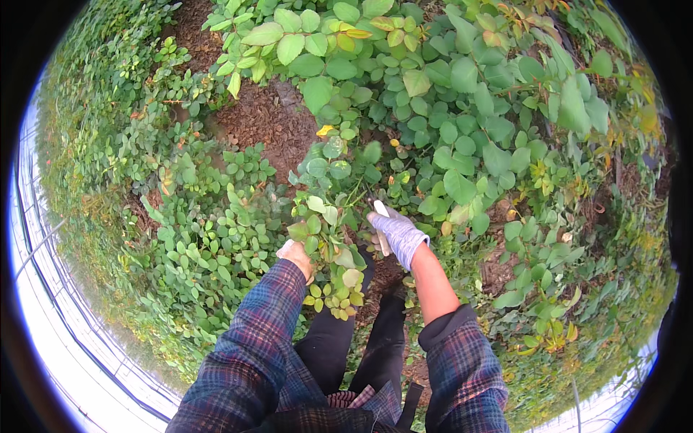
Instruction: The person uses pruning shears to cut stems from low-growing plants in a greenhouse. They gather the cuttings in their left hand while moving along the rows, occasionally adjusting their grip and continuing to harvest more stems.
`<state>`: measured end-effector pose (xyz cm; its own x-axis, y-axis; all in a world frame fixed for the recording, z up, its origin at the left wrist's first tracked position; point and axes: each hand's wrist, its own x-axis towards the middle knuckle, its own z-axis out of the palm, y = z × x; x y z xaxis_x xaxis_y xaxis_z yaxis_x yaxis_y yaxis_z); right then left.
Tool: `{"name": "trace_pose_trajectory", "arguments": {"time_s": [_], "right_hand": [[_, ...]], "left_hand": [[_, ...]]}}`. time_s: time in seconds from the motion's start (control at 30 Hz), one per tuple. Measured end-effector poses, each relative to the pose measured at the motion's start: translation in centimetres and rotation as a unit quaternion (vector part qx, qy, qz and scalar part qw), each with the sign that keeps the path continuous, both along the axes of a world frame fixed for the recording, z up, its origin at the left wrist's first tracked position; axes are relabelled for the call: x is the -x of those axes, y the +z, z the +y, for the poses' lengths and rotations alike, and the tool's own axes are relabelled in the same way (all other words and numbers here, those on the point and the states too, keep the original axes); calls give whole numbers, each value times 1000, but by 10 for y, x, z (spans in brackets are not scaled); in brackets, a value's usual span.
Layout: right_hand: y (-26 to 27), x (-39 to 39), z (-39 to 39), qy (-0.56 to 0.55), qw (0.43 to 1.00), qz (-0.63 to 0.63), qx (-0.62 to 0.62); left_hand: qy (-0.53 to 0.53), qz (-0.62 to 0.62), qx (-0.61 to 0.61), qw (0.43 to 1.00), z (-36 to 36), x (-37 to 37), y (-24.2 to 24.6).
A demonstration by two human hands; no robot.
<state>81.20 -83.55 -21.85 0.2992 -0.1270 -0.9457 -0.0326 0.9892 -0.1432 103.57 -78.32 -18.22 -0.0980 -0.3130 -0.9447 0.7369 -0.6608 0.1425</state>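
My left hand (296, 254) is in among a bunch of leafy rose stems (341, 260) and grips them; leaves hide most of its fingers. The bunch spreads in front of my legs, with some yellowish young leaves at its lower end. In my right hand (398, 233), which wears a light grey-purple glove, is a pair of pruning shears with white handles (383, 227). Their dark blades point up into the foliage, just right of a green stem (354, 196). Whether the blades touch a stem cannot be made out.
Dense rose bushes (455, 130) rise ahead and to the right, some with thorny canes. More low rose foliage (211, 254) grows on the left. Dry leaf litter (265, 124) covers the soil between rows. My legs (327, 341) stand among the plants.
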Motion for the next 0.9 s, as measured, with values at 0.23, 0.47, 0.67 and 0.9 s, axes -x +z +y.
{"name": "trace_pose_trajectory", "arguments": {"time_s": [0.23,0.47,0.67,0.9], "right_hand": [[-29,2,-19,45,997,-64,-25],[32,2,-35,73,997,-6,34],[128,67,19,-30,991,115,61],[68,111,-7,9,892,356,279]], "left_hand": [[-14,3,-17,1000,-10,5,-3],[-248,-74,46,965,-5,-12,9],[-29,-34,4,999,37,-47,31],[-56,29,25,998,26,-1,79]]}}
